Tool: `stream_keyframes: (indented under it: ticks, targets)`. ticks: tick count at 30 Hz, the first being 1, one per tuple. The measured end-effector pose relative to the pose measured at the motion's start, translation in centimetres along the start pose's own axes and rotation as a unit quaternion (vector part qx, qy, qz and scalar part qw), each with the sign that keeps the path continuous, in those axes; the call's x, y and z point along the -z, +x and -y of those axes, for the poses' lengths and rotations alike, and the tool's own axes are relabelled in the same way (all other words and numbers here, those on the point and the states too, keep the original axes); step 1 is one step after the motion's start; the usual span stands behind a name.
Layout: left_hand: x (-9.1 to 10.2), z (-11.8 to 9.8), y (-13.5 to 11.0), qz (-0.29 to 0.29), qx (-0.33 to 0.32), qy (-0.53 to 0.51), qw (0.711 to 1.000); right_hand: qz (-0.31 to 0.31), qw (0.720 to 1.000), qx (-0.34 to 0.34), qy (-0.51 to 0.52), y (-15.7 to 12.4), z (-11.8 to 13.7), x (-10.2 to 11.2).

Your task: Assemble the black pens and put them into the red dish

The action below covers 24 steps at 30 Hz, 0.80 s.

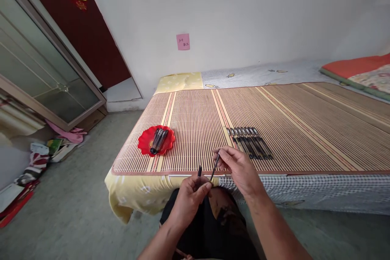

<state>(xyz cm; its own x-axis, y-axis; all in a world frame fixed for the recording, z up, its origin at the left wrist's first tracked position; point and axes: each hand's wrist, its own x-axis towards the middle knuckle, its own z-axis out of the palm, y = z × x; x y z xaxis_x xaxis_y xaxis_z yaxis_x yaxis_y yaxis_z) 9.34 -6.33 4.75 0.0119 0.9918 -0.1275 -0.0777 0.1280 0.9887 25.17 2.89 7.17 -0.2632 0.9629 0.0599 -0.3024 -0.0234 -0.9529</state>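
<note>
My left hand (193, 195) is closed around a short dark pen part (200, 170), whose black end sticks up above the fingers. In my right hand (237, 168), the thumb and fingers pinch the upper end of a thin dark pen refill (215, 166). The refill slants down to my left thumb; whether the left fingers also grip it, I cannot tell. Beyond my right hand, several pens (254, 146) lie side by side on the striped mat (195, 130), with short pieces lined up at their far ends. A red scalloped plate (142, 140) to the left holds several dark pens (159, 140).
The mat covers a bed with a yellow and checked sheet (137, 189). Folded bedding (356, 71) lies at the far right. A pink note (183, 42) is on the white wall. At left stand a glass-panelled door (45, 57) and piled items (30, 170) on the floor.
</note>
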Motion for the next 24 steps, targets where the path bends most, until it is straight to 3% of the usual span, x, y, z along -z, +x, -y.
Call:
stream_keyframes:
  ticks: [6,13,18,24]
  targets:
    - [0.4,-1.2,-0.2,-0.006,-0.023,-0.012,1.000,-0.061,0.997,0.038,0.037,-0.4,1.3,1.1]
    - [0.2,-1.2,-0.5,0.012,-0.027,0.006,1.000,-0.155,0.975,0.140,0.078,-1.0,3.2,1.2]
    - [-0.1,-1.4,-0.8,0.027,-0.050,0.066,0.996,-0.152,0.974,0.163,0.029,-1.5,3.4,0.9]
    - [-0.1,-1.3,-1.0,0.025,-0.049,0.087,0.995,-0.131,0.981,0.139,0.023,-2.1,3.4,0.9]
